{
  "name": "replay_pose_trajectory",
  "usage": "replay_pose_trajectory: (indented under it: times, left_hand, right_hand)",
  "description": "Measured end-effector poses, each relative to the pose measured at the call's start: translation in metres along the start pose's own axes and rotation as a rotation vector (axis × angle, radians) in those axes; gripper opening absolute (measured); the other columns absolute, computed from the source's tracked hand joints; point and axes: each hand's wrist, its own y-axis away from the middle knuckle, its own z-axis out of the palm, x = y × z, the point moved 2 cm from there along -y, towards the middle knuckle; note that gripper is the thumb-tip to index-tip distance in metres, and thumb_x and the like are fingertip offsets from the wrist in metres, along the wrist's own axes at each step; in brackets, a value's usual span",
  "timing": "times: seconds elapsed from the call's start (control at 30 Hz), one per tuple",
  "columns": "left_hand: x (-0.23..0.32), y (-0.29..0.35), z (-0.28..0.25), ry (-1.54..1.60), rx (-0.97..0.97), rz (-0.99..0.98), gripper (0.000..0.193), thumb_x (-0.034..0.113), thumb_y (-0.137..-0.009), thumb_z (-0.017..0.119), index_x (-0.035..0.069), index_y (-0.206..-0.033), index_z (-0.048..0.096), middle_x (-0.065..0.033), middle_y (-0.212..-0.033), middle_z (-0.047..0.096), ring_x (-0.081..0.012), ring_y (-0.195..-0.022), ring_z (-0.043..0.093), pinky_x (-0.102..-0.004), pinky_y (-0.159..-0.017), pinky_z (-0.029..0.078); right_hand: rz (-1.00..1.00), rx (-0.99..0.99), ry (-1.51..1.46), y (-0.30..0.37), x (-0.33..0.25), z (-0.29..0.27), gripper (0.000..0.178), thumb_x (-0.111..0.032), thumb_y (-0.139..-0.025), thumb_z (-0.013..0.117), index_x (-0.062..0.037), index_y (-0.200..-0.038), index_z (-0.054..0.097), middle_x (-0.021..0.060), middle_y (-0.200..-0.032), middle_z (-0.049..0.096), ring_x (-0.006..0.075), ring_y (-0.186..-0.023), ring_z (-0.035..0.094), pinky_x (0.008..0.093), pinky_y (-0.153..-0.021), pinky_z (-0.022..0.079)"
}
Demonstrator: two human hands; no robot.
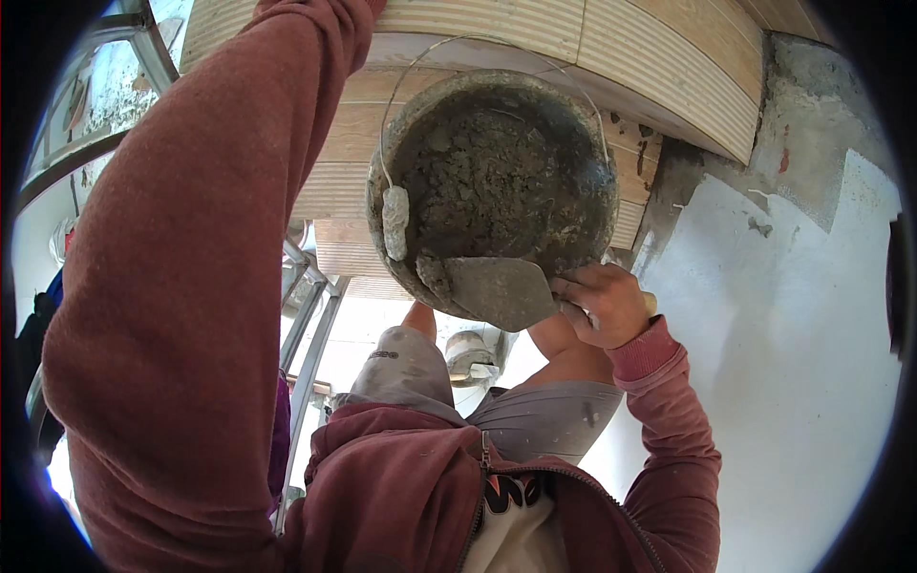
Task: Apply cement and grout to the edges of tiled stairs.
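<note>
A trowel point(501, 291) is held with its blade lying at the near rim of a bucket point(492, 186), the blade smeared grey and its tip pointing toward the person's left. The bucket is filled with lumpy grey mortar point(478, 181) and stands on ribbed, wood-coloured tiles point(659, 67); its wire bail stands up over the far rim, and the bail's grip, caked with mortar, hangs against the left wall.

The right hand point(604, 304) is closed around the trowel's handle, fingers point(578, 313) curled tight about it just beside the bucket's right edge. The left arm, in a red sleeve point(181, 286), is raised up and out of the top of the view; the left hand is not seen, so its state cannot be told.

For a good scoop, the blade would best be slid flat and low under the mortar, not stabbed in, and loaded toward its middle so nothing spills over the rim. The wrist should be kept level as the blade is lifted, since the person's knees point(411, 358) lie directly below. The bucket looks to be set close to the tiles' edge, so sideways pressure against its wall should be kept light. A bare rendered wall point(793, 315) stands to the right.
</note>
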Motion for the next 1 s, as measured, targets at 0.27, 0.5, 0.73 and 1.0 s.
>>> replay_pose_trajectory:
  times: [0.27, 0.5, 0.73, 1.0]
  left_hand:
    - [-0.027, -0.035, 0.047, -0.034, 0.262, 0.108, 0.078, 0.068, -0.069, 0.040, 0.029, -0.132, 0.021, -0.0046, -0.141, 0.012, -0.0247, -0.130, 0.007, -0.0503, -0.100, 0.004]
    - [-0.029, -0.044, 0.049, -0.166, 0.498, 0.159, 0.078, 0.074, -0.064, 0.039, 0.035, -0.130, 0.025, -0.0029, -0.140, 0.018, -0.0233, -0.129, 0.012, -0.0552, -0.098, 0.008]
    - [-0.024, -0.040, 0.046, -0.133, 0.470, 0.166, 0.080, 0.074, -0.064, 0.039, 0.032, -0.130, 0.028, -0.0056, -0.138, 0.020, -0.0254, -0.129, 0.013, -0.0556, -0.098, 0.007]
    - [-0.025, -0.040, 0.047, -0.122, 0.438, 0.157, 0.079, 0.074, -0.064, 0.039, 0.033, -0.131, 0.026, -0.0061, -0.139, 0.020, -0.0261, -0.128, 0.013, -0.0549, -0.098, 0.007]
  right_hand:
    - [0.092, 0.383, -0.255, 0.039, 0.016, 0.005, 0.030, -0.007, -0.052, 0.057, -0.0057, -0.081, 0.060, 0.0108, -0.072, 0.056, 0.0281, -0.060, 0.053, 0.0347, -0.054, 0.044]
    - [0.690, 0.742, -0.533, 0.101, 0.036, 0.031, 0.018, -0.001, -0.065, 0.057, -0.0007, -0.083, 0.058, 0.0069, -0.067, 0.054, 0.0154, -0.056, 0.048, 0.0249, -0.052, 0.039]
    - [0.818, 1.075, -0.686, 0.093, 0.111, 0.048, 0.019, -0.006, -0.076, 0.054, 0.0020, -0.093, 0.057, 0.0007, -0.076, 0.056, 0.0071, -0.062, 0.047, 0.0222, -0.057, 0.039]
    - [1.071, 1.146, -1.016, 0.078, 0.149, 0.029, 0.013, -0.013, -0.079, 0.055, -0.0007, -0.083, 0.056, 0.0059, -0.062, 0.055, 0.0124, -0.049, 0.050, 0.0239, -0.046, 0.040]
